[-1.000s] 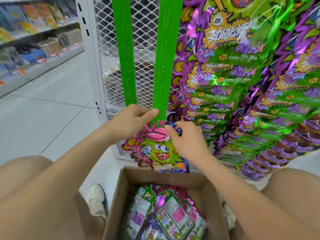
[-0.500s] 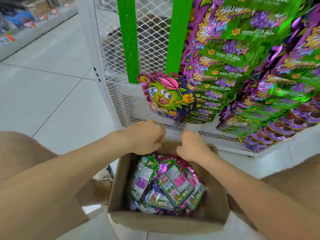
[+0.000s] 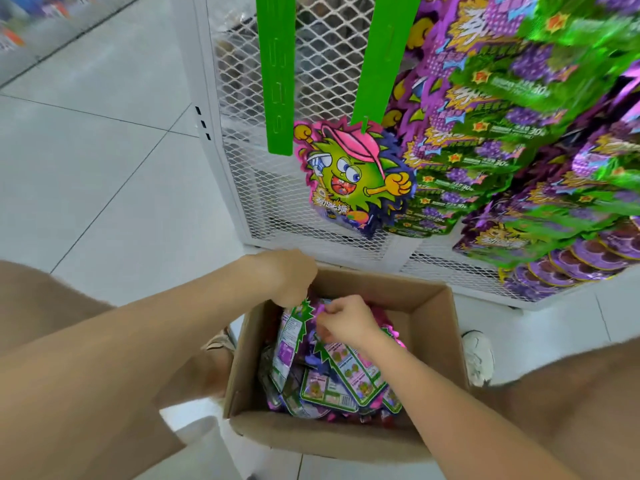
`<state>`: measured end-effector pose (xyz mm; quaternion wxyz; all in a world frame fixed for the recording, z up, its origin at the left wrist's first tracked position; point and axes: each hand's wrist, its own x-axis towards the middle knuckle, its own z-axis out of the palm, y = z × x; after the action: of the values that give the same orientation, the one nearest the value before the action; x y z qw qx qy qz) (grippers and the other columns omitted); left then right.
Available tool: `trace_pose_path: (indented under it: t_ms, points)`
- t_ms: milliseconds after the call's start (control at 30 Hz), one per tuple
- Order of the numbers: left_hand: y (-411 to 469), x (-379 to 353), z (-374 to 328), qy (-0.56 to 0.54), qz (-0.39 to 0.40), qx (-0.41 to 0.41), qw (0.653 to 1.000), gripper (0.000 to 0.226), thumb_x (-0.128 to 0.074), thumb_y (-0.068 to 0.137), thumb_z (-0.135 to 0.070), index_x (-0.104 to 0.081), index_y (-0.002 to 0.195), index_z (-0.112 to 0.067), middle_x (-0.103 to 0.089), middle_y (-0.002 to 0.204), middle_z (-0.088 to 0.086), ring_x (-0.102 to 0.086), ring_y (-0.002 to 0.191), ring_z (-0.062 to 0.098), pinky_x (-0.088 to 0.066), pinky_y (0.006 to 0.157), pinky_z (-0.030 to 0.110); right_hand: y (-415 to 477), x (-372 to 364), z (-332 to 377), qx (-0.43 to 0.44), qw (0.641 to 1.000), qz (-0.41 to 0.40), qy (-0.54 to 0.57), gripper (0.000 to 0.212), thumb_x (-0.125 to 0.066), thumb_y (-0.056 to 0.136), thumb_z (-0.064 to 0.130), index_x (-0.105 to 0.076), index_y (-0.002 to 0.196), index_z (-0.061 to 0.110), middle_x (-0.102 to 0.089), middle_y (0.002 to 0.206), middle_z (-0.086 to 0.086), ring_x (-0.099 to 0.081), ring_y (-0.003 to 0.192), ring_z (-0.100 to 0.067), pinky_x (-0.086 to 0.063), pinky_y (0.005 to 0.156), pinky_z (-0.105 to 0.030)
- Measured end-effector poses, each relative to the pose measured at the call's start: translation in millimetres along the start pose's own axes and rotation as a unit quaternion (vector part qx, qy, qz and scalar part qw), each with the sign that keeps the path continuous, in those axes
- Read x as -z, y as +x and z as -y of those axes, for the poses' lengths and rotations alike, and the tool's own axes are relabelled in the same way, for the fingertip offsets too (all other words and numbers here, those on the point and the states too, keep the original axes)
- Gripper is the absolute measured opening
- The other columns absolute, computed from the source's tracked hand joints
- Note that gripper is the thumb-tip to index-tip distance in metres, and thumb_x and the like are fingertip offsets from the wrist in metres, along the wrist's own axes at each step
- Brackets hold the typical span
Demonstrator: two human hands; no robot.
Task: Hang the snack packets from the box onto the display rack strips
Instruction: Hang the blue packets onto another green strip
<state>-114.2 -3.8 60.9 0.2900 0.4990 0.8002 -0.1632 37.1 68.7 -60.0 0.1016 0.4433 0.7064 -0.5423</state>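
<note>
At lower centre our left hand (image 3: pixel 290 279) and right hand (image 3: pixel 343 321) are in the cardboard box (image 3: pixel 437 344). Both have curled fingers pinching the jagged top of a snack packet (image 3: pixel 290 336) on the pile. Another packet (image 3: pixel 353 176) hangs from the green strip (image 3: pixel 379 60) at upper centre.

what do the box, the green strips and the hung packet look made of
Box: brown cardboard, matte, with dull creased flaps. Green strips: likely smooth plastic, slight sheen, punched slots. Hung packet: probably metallised plastic film, glossy with bright glints.
</note>
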Motion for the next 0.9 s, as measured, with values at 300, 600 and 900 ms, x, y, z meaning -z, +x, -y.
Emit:
trace_pose_path:
  t_ms: [300,600,900]
  points:
    - [-17,18,-6,-0.447,0.071,0.066,0.889,0.051,-0.059,0.105,-0.046,-0.064,0.125,0.001,-0.074,0.102,0.024,-0.079,0.08,0.037,-0.067,0.066,0.038,-77,53,67,0.185,0.982,0.013,-0.021,0.019,-0.071,0.084,0.037,-0.06,0.077,0.024,-0.071,0.081,-0.01,-0.072,0.068,-0.037,-0.064,0.069,-0.055]
    - [-42,32,-4,-0.368,-0.03,-0.068,0.927,0.021,-0.074,0.098,-0.039,-0.075,0.104,-0.019,-0.064,0.096,0.01,-0.054,0.088,0.022,-0.043,0.076,0.034,-120,140,72,0.239,0.948,-0.171,-0.119,0.012,-0.073,0.091,0.013,-0.07,0.102,0.018,-0.068,0.089,0.004,-0.064,0.079,-0.013,-0.055,0.077,-0.024]
    - [-79,86,-22,-0.416,-0.206,-0.226,0.856,0.008,-0.078,0.095,-0.016,-0.081,0.101,-0.012,-0.073,0.08,0.002,-0.063,0.074,0.01,-0.05,0.072,0.031,-146,154,102,0.299,0.935,-0.159,-0.109,0.039,-0.067,0.1,0.04,-0.07,0.13,0.017,-0.071,0.124,0.004,-0.066,0.12,-0.017,-0.05,0.108,-0.043]
